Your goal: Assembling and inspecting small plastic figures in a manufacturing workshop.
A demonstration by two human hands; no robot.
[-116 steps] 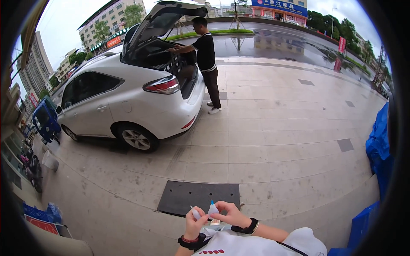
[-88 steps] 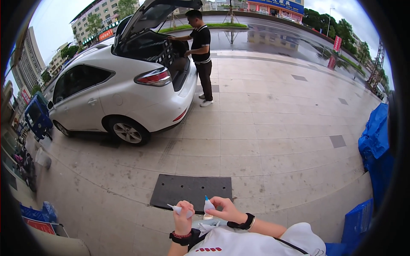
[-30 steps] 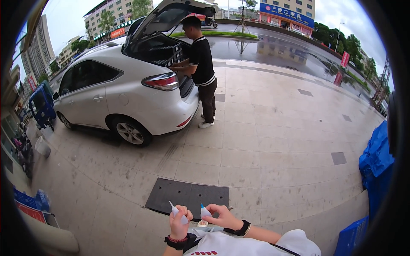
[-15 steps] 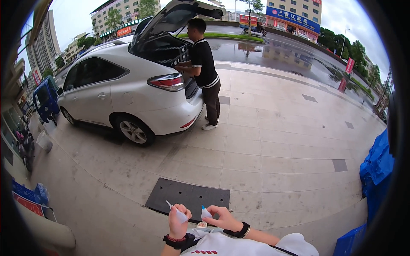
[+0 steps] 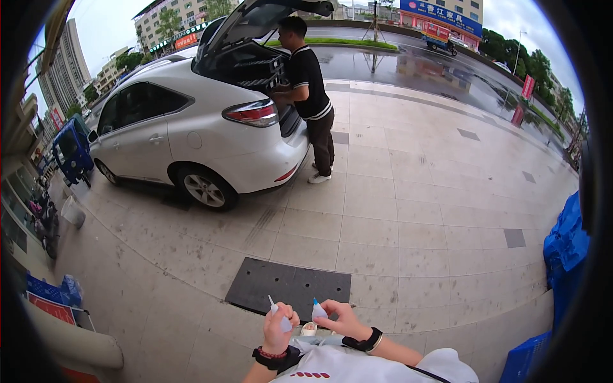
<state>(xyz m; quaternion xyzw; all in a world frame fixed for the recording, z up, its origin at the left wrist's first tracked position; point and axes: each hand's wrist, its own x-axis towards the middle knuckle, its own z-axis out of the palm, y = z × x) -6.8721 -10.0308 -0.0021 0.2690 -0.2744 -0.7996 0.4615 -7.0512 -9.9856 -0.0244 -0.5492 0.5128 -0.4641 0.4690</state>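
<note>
Left hand point(image 5: 279, 325): fist closed round white tube point(image 5: 274, 311). Right hand point(image 5: 338, 318): pinching blue-tipped bottle point(image 5: 318, 310). Ahead: dark grate point(image 5: 288, 287), white car point(image 5: 191, 127); blue crates point(image 5: 565, 249) right.

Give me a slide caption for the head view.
Left hand and right hand each hold a small nozzle-tipped bottle above tiled pavement.

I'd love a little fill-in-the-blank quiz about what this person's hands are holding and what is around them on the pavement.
1. The left hand grips a small white bottle with a thin, pointed ____ sticking up.
2. The right hand holds a small bottle whose tip is coloured ____.
3. Just beyond both hands, a dark rectangular cover lies in the ____ pavement.
4. A person stands at the white car, whose rear hatch is ____.

Missing words: nozzle; blue; tiled; open
</note>
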